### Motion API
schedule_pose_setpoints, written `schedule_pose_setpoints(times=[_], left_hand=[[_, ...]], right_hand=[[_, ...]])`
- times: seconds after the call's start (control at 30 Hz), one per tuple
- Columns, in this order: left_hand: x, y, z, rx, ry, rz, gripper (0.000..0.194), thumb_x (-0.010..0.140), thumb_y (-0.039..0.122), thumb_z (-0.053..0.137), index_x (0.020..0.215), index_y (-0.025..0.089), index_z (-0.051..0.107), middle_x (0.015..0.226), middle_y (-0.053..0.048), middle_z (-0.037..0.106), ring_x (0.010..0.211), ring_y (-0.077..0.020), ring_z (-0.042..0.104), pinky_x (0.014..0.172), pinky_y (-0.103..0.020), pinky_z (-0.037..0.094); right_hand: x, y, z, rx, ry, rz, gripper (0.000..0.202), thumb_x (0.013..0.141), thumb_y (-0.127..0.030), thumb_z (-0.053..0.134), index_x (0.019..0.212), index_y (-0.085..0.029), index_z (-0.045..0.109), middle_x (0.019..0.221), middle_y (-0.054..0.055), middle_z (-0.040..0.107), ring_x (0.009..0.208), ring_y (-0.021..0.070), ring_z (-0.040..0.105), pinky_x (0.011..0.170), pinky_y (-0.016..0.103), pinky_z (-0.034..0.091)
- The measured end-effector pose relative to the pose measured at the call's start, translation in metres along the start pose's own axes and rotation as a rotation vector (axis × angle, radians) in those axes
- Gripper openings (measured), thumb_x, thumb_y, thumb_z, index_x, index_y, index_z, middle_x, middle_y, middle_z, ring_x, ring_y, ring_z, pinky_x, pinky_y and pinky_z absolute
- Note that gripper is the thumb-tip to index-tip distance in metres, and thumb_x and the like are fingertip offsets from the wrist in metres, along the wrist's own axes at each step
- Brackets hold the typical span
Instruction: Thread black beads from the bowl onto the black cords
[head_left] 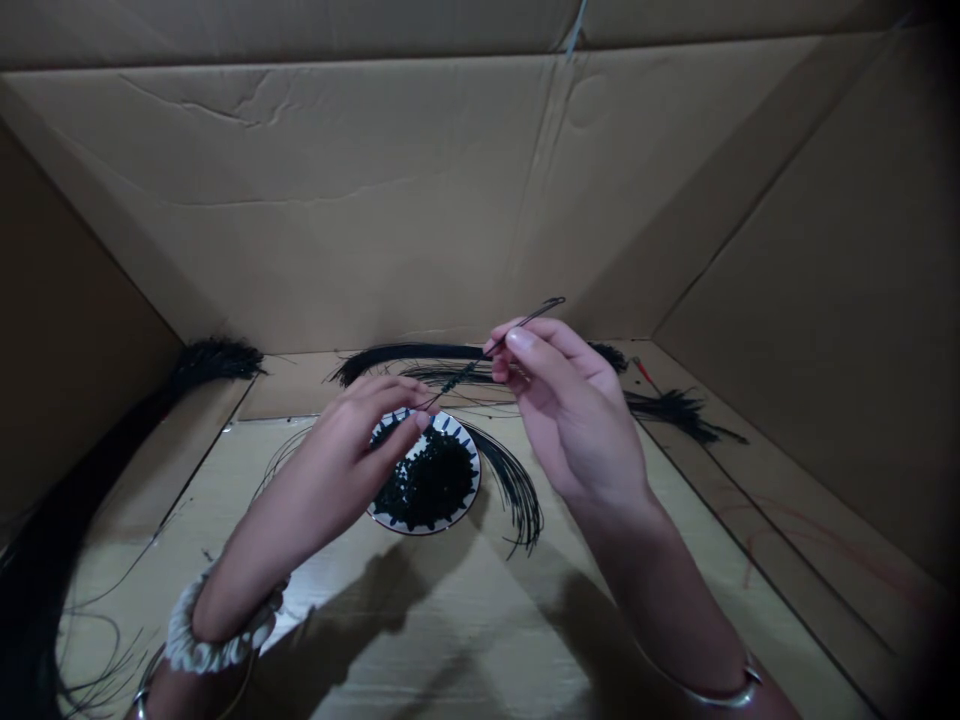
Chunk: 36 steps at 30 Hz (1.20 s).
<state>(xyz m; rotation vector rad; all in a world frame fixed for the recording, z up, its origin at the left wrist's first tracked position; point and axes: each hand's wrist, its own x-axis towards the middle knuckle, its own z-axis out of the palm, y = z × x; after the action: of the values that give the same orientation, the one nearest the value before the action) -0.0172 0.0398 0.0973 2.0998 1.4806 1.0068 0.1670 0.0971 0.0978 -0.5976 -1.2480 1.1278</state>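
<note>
My right hand [574,405] pinches a thin dark wire-like tool [541,309] between thumb and forefinger, its looped end pointing up to the right. Small dark beads [459,376] sit on the thin strand between my two hands. My left hand [367,435] holds the lower end of that strand between its fingertips, above a white plate with a blue-patterned rim [474,500]. Many small dark beads [431,480] fill much of the plate. The left fingers cover part of the plate's upper left.
Bundles of black strands lie behind my hands [420,352], at the right [675,408], right of the plate [517,480] and along the left side [97,450]. Cardboard walls [337,200] enclose the surface at the back and both sides. A small red item [642,370] lies at the back right.
</note>
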Motion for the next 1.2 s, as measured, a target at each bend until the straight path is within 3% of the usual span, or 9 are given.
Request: schedule_pose_setpoints(times=[0.2, 0.43, 0.53, 0.63, 0.77, 1.0, 1.2], left_hand=[[0.002, 0.004, -0.007, -0.078, -0.013, -0.032, 0.027, 0.101, 0.042, 0.053, 0.103, 0.023, 0.072, 0.109, -0.002, 0.075, 0.103, -0.0202, 0.068, 0.091, -0.032, 0.049], [-0.002, 0.009, -0.01, -0.119, -0.056, -0.046, 0.03, 0.102, 0.046, 0.051, 0.09, 0.024, 0.069, 0.087, 0.005, 0.071, 0.083, -0.0127, 0.066, 0.073, -0.025, 0.045], [-0.002, 0.01, -0.009, -0.106, 0.023, 0.033, 0.025, 0.102, 0.04, 0.054, 0.091, 0.023, 0.069, 0.086, 0.005, 0.07, 0.081, -0.0114, 0.065, 0.072, -0.023, 0.045], [-0.001, 0.009, -0.006, 0.068, 0.198, 0.174, 0.016, 0.1, 0.03, 0.058, 0.093, 0.021, 0.069, 0.088, 0.002, 0.07, 0.081, -0.0123, 0.063, 0.072, -0.025, 0.044], [0.0, 0.006, -0.004, 0.27, 0.377, 0.309, 0.01, 0.097, 0.021, 0.062, 0.094, 0.018, 0.07, 0.084, -0.001, 0.067, 0.076, -0.014, 0.058, 0.07, -0.029, 0.042], [0.0, 0.004, -0.003, 0.342, 0.382, 0.4, 0.01, 0.095, 0.017, 0.064, 0.099, 0.017, 0.073, 0.085, -0.002, 0.066, 0.077, -0.0148, 0.058, 0.069, -0.03, 0.042], [-0.003, 0.008, -0.009, 0.215, 0.351, 0.316, 0.009, 0.095, 0.018, 0.065, 0.095, 0.017, 0.074, 0.085, -0.002, 0.068, 0.076, -0.0133, 0.06, 0.07, -0.028, 0.044]], right_hand=[[0.003, 0.0, -0.002, 0.064, 0.001, 0.06, 0.005, 0.088, -0.029, 0.07, 0.083, -0.027, 0.072, 0.091, -0.001, 0.069, 0.08, 0.0129, 0.062, 0.074, 0.027, 0.05], [0.006, -0.001, -0.004, 0.132, 0.002, 0.113, 0.005, 0.086, -0.03, 0.072, 0.083, -0.026, 0.073, 0.078, -0.002, 0.064, 0.067, 0.0105, 0.055, 0.062, 0.023, 0.047], [0.007, -0.001, -0.005, 0.164, -0.023, 0.126, 0.008, 0.088, -0.032, 0.07, 0.085, -0.026, 0.074, 0.074, -0.002, 0.062, 0.065, 0.0105, 0.054, 0.061, 0.023, 0.046], [0.005, -0.002, -0.003, 0.187, -0.079, 0.16, 0.016, 0.09, -0.037, 0.067, 0.089, -0.024, 0.077, 0.08, 0.001, 0.066, 0.071, 0.0117, 0.058, 0.062, 0.023, 0.048], [0.0, -0.003, 0.001, 0.174, -0.2, 0.278, 0.018, 0.083, -0.034, 0.077, 0.096, -0.022, 0.078, 0.085, 0.002, 0.072, 0.073, 0.0113, 0.06, 0.064, 0.022, 0.049], [-0.006, 0.004, 0.006, 0.176, -0.303, 0.283, 0.008, 0.079, -0.024, 0.082, 0.086, -0.022, 0.078, 0.074, -0.001, 0.072, 0.067, 0.0088, 0.064, 0.065, 0.02, 0.052], [0.001, 0.003, 0.0, 0.141, -0.196, 0.186, 0.008, 0.078, -0.027, 0.084, 0.08, -0.022, 0.078, 0.065, -0.003, 0.069, 0.061, 0.008, 0.062, 0.06, 0.019, 0.051]])
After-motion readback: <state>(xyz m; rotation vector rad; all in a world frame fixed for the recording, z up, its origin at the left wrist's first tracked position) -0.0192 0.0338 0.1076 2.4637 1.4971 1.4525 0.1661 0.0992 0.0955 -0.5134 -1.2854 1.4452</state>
